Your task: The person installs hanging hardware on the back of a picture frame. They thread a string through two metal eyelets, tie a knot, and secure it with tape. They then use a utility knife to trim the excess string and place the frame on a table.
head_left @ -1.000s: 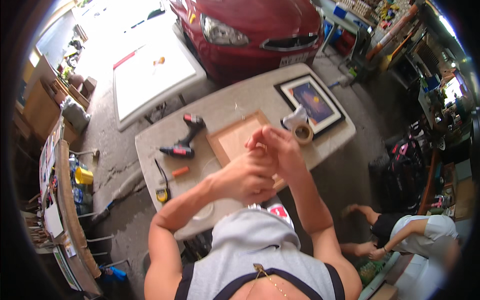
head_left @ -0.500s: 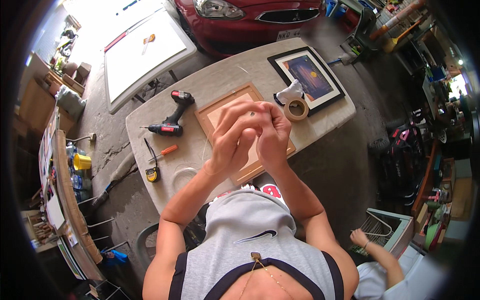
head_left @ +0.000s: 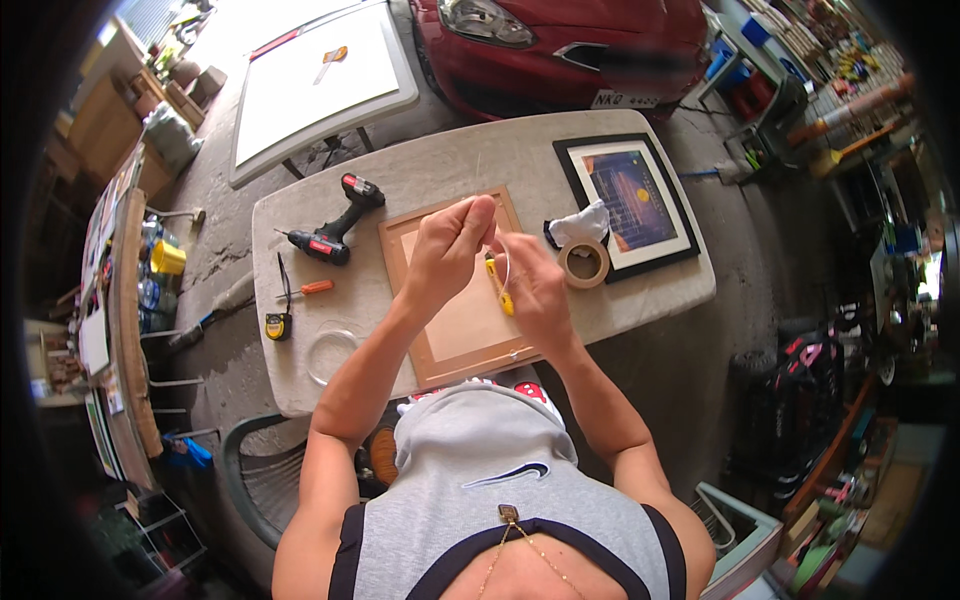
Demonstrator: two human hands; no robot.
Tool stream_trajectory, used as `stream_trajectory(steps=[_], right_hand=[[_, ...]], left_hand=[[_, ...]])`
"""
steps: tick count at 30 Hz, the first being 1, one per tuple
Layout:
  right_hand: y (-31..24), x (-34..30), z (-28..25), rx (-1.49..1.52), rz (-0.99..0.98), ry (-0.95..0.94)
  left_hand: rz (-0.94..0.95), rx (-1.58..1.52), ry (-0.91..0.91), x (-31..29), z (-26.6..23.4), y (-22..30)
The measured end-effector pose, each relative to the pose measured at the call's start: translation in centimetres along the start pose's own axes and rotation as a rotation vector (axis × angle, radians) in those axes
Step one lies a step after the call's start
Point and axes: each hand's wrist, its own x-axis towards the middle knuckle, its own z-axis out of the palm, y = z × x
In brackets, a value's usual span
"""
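Note:
My left hand is closed in a pinch above a wooden frame lying back side up; whatever it grips is too small to make out. Close by on its right, my right hand is closed with bent fingers on a thin pale strand that curves along them. A yellow utility knife shows beside the right fingers; whether it rests on the frame cannot be told. On the table, left of my left forearm, lies a coil of clear line.
The table also bears a cordless drill, an orange screwdriver, a tape measure, a tape roll, a white cloth and a black-framed picture. A red car stands beyond.
My hands, clasped together before, have drawn slightly apart, the right one lower. The yellow knife and pale strand now show between them. The view has shifted, and the other person's arm is gone from view.

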Motion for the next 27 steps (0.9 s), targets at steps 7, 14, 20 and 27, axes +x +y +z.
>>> stream_trajectory(steps=[7, 14, 20, 27], right_hand=[[3.9, 5.2, -5.6, 0.608, 0.107, -0.398], [7.1, 7.3, -6.3, 1.014, 0.299, -0.605], [7.5, 7.6, -6.1, 0.903, 0.213, -0.345], [5.0, 6.4, -4.0, 0.962, -0.044, -0.109]], left_hand=[[-0.084, -0.076, 0.144, 1.0, 5.7, -1.8], [-0.410, -0.343, 0.120, -0.6, 6.3, -2.4], [-0.283, -0.643, 0.783, -1.3, 6.8, -2.5], [-0.270, -0.697, 1.015, 0.2, 9.2, -3.4]])
